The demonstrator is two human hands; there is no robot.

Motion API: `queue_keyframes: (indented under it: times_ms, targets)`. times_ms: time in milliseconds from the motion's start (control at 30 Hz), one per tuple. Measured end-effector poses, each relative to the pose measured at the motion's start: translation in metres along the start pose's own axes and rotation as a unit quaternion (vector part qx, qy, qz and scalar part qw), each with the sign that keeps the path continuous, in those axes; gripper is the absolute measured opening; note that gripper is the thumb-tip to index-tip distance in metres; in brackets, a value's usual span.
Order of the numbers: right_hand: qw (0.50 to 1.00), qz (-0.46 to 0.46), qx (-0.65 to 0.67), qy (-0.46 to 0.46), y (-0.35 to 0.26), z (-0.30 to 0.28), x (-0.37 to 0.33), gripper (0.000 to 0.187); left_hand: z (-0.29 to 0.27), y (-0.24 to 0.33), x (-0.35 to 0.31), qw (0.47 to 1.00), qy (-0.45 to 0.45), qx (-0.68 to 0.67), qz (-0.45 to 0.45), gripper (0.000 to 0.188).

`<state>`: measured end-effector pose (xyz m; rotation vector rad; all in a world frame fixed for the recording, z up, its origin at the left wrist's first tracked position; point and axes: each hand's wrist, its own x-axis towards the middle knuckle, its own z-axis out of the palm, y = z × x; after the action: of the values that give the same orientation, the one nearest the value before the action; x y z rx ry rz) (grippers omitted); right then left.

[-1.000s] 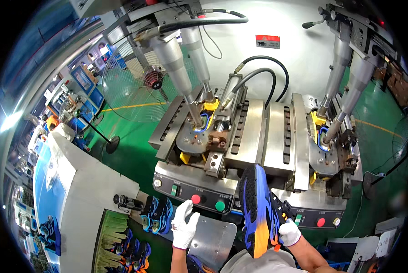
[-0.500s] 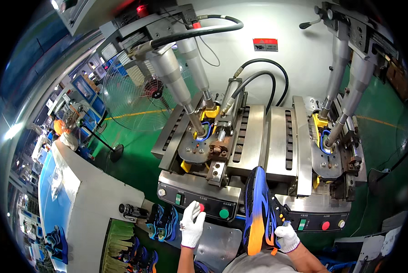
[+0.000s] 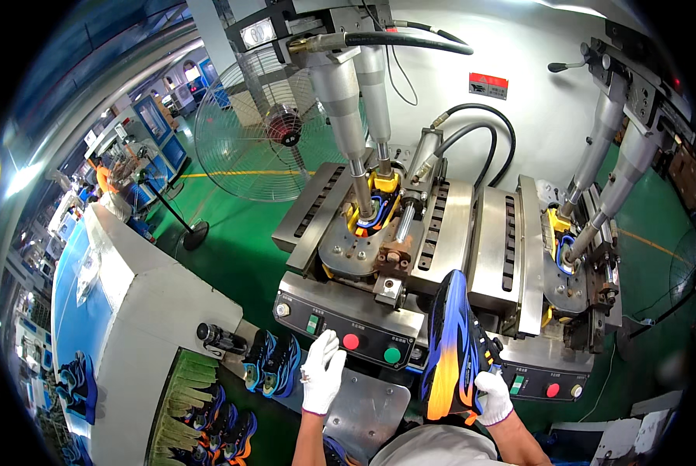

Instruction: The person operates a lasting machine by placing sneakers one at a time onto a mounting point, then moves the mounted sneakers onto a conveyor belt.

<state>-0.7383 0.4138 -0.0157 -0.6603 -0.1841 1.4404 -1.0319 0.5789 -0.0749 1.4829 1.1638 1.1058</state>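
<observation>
Seen from the head camera: a gloved left hand (image 3: 322, 371), fingers spread, reaches the red button (image 3: 351, 342) on the press machine's control panel (image 3: 340, 335); the right hand (image 3: 493, 397) grips a blue-and-orange shoe (image 3: 451, 347) upright before the panel.

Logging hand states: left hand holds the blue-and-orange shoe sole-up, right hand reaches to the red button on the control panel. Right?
Sides are swapped. In the head view the right hand holds the blue-and-orange shoe sole-up, while the left hand reaches to the red button on the control panel.
</observation>
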Motion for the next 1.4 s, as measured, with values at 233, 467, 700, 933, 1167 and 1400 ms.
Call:
queue_keyframes:
  times_ms: [233, 467, 700, 933, 1167, 1400]
  targets:
    - [0.998, 0.012, -0.044, 0.031, -0.002, 0.002, 0.003, 0.056, 0.011, 0.04, 0.058, 0.982, -0.026, 0.116, 0.147, 0.035]
    - [0.999, -0.003, 0.007, 0.046, -0.006, 0.01, 0.014, 0.061, 0.041, 0.029, 0.167, 0.905, -0.066, 0.29, 0.306, 0.033]
    - [0.996, -0.021, -0.019, 0.09, -0.011, -0.011, 0.02, 0.071, 0.08, -0.019, 0.256, 0.894, -0.136, 0.34, 0.258, 0.044]
    - [0.982, -0.041, -0.035, 0.181, -0.018, -0.004, 0.002, 0.085, 0.141, -0.062, 0.333, 0.863, -0.078, 0.444, 0.227, 0.073]
    - [0.968, 0.019, -0.115, 0.222, -0.023, -0.015, 0.006, 0.082, 0.163, -0.035, 0.379, 0.862, -0.108, 0.478, 0.128, 0.054]
    - [0.968, -0.068, -0.126, 0.207, -0.019, 0.032, 0.061, 0.059, 0.08, 0.061, 0.274, 0.914, 0.007, 0.32, 0.25, 0.066]
